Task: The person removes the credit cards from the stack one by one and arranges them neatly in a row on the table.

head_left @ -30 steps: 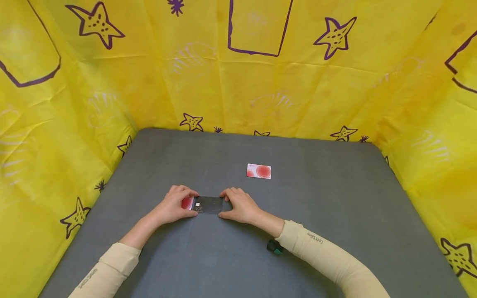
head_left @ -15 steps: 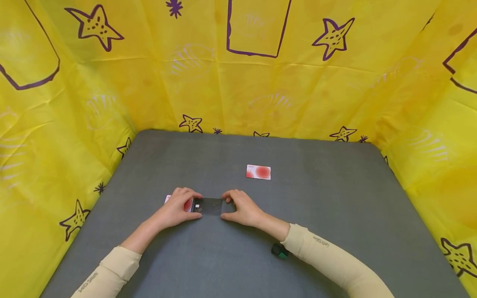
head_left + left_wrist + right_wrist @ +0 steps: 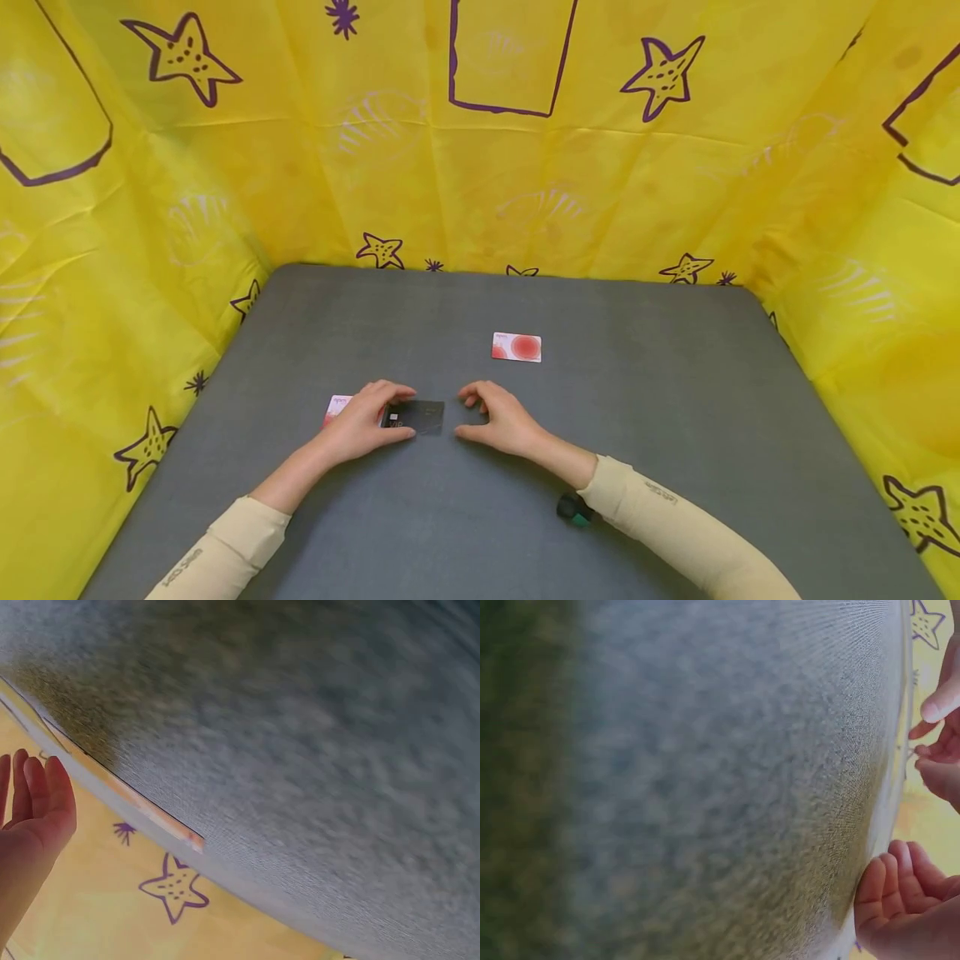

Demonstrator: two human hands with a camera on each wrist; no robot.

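A black card (image 3: 423, 417) with a small chip and "VIP" lettering lies on the dark grey table. My left hand (image 3: 369, 414) spans its left part in the head view, fingertips by the far edge and thumb by the near edge. Partly hidden under that hand is a white card with red patterns (image 3: 336, 406), touching or close to the black card's left end. My right hand (image 3: 501, 418) is just right of the black card, thumb and fingers apart with nothing between them. Edge-on in the left wrist view shows a red-and-white card (image 3: 131, 796).
Farther back on the grey table (image 3: 637, 375) lies a second white card with red circles (image 3: 517, 347). A yellow cloth (image 3: 450, 183) with purple stars encloses the back and sides. Beneath my right wrist is a small black-and-green object (image 3: 575, 509).
My right hand has let go of the black card and drawn off to the right. My left hand has shifted right over that card, uncovering more of the red-and-white card behind it.
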